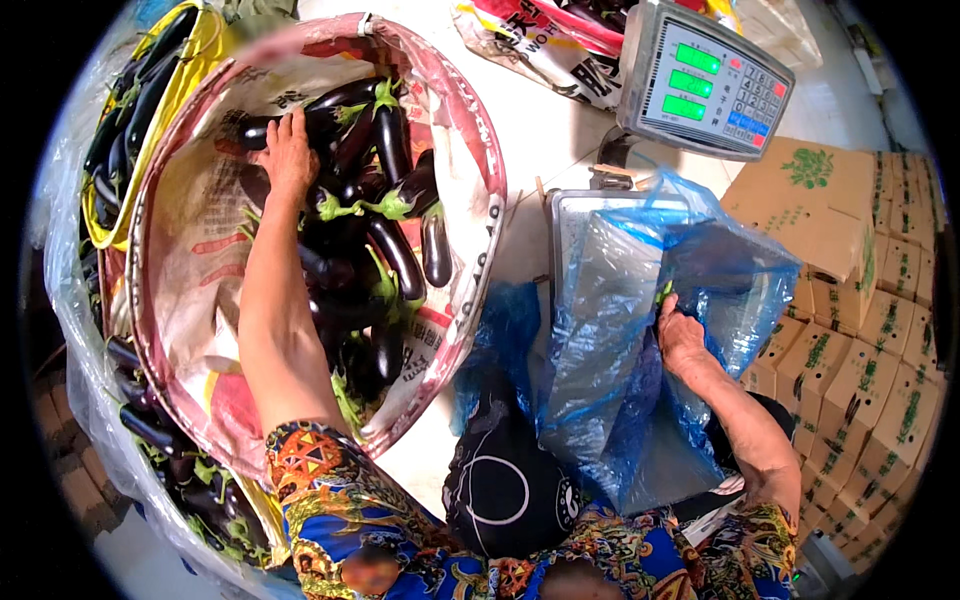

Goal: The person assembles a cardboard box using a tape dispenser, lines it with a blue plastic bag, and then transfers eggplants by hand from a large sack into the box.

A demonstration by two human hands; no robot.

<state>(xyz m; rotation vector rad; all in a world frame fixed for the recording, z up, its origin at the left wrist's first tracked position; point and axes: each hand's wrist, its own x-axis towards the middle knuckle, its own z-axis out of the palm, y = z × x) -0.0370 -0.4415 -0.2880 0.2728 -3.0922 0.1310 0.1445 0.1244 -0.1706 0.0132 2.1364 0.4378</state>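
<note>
My left hand (287,155) reaches into a large woven sack (190,250) full of dark purple eggplants (385,215) with green stems. Its fingers lie spread on top of an eggplant at the far end of the pile. My right hand (680,335) is inside the mouth of a translucent blue plastic bag (640,330) that rests on a metal scale platform (575,215). Its fingers curl around something with a green tip, seemingly an eggplant, mostly hidden by the plastic.
A digital scale head (705,80) with green displays and a keypad stands above the platform. Stacked cardboard boxes (850,330) fill the right side. A second sack of eggplants (140,110) sits at far left, with printed bags (560,40) at the top.
</note>
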